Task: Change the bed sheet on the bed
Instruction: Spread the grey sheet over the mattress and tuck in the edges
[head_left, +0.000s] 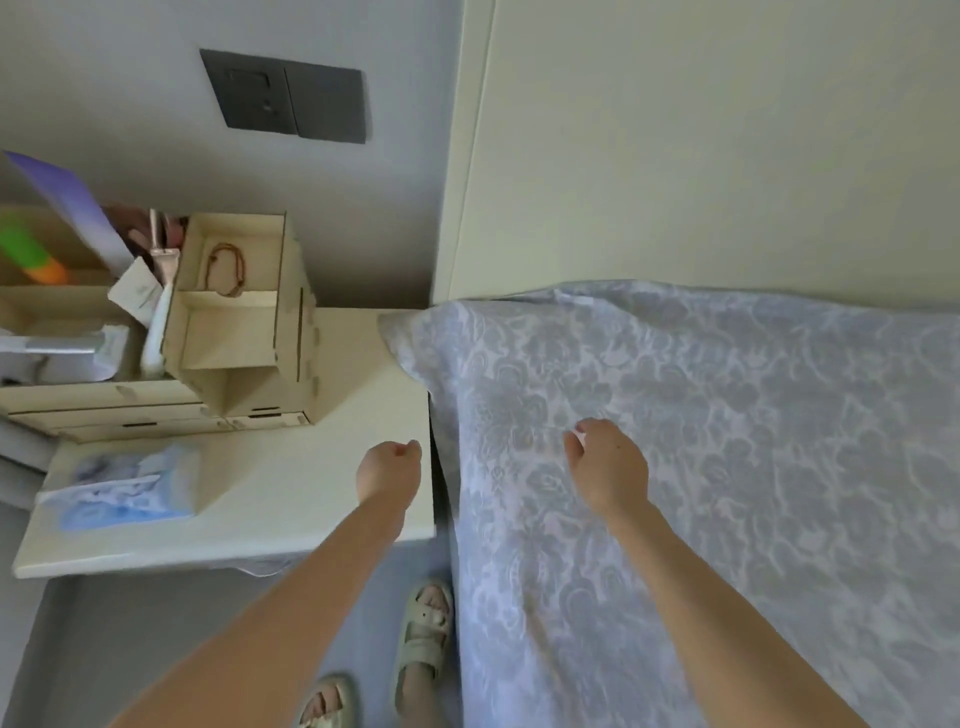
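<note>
A pale blue sheet with a grey floral pattern covers the bed, and its corner drapes over the mattress end by the headboard. My right hand hovers just above the sheet near the bed's left edge, fingers loosely bent and thumb apart, holding nothing. My left hand hangs over the right edge of the nightstand, beside the bed. Its fingers are curled under with nothing in them.
The cream nightstand carries a wooden organiser box with small items and a blue tissue pack. A dark wall switch plate sits above. My sandalled feet stand on the grey floor in the narrow gap between nightstand and bed.
</note>
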